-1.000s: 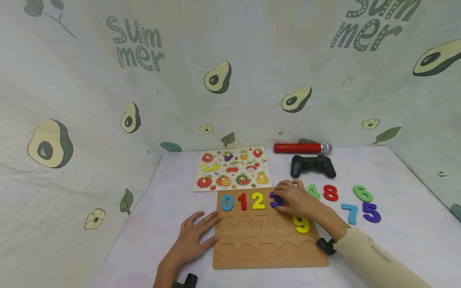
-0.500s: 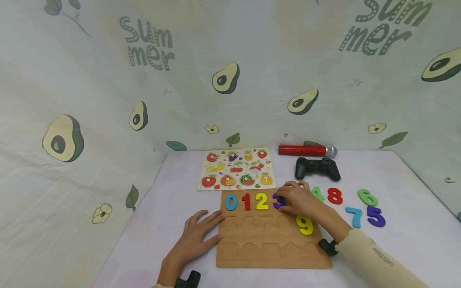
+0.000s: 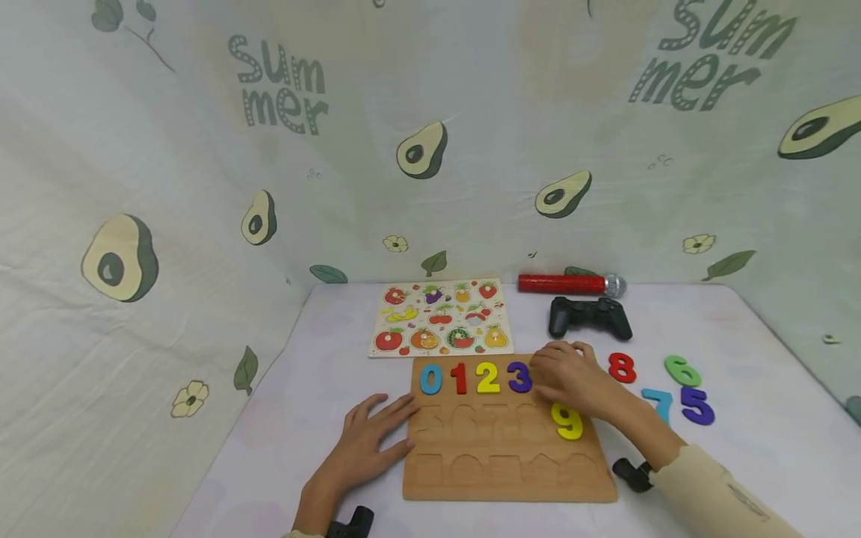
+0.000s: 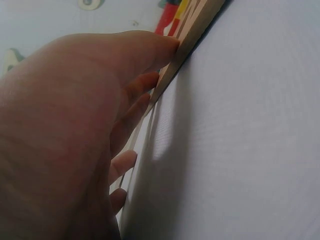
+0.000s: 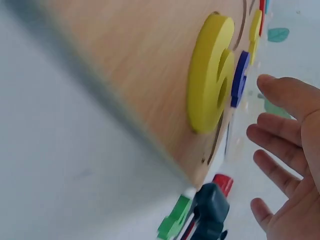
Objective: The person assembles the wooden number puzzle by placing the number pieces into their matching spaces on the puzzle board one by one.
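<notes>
A wooden number puzzle board (image 3: 471,478) lies on the table. Along its top row sit a blue 0 (image 3: 430,379), a red 1 (image 3: 459,379), a yellow 2 (image 3: 487,377) and a purple 3 (image 3: 519,377). My left hand (image 3: 366,444) touches the board's left edge, thumb and fingertips against it. My right hand (image 3: 572,377) is just right of the 3, over the board's upper right corner; its fingers (image 5: 275,135) are spread with nothing between them. A yellow 9 (image 3: 567,421) lies on the board below that hand. The green 4 (image 5: 175,218) shows in the right wrist view, hidden in the head view.
On the table to the right lie a red 8 (image 3: 622,368), a green 6 (image 3: 682,370), a blue 7 (image 3: 658,403) and a purple 5 (image 3: 697,406). Behind stand a fruit puzzle board (image 3: 440,317), a black game controller (image 3: 590,317) and a red microphone (image 3: 561,284).
My right hand has come off the purple 3 and moved right, leaving the 3 in full view and covering the green 4. The left hand stays at the board's edge.
</notes>
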Available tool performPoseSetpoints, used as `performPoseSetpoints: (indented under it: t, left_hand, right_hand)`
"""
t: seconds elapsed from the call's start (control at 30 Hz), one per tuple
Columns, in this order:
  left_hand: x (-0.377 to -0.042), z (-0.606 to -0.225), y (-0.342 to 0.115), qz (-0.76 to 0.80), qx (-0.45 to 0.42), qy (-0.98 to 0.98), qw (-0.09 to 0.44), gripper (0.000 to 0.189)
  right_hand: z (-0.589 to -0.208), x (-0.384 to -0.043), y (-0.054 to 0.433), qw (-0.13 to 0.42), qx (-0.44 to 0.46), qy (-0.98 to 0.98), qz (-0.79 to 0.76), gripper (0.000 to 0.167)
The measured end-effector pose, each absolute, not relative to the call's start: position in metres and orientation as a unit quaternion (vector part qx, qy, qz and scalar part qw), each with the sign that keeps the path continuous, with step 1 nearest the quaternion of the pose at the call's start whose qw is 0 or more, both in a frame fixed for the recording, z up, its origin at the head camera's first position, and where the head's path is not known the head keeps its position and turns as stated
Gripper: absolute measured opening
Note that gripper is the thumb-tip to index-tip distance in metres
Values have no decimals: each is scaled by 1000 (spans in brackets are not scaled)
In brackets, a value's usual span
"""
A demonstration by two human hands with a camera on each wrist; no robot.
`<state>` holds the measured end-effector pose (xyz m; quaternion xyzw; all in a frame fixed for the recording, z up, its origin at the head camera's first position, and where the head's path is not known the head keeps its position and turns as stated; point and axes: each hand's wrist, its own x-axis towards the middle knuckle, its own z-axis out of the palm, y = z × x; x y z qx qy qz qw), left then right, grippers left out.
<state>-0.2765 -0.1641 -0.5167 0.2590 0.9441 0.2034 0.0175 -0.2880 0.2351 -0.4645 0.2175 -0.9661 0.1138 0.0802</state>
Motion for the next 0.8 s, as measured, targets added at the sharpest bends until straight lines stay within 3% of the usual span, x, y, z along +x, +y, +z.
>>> performPoseSetpoints:
  t: [0.43,0.8]
  left_hand:
    - [-275,-519,-166,208,260,943,15,57]
    - [-275,-519,-166,217,266,939,13,57]
  right_hand:
    - [-462,-276,273,120,185,-970,103,41]
    - [-472,-279,297,117,152,-976,104,41]
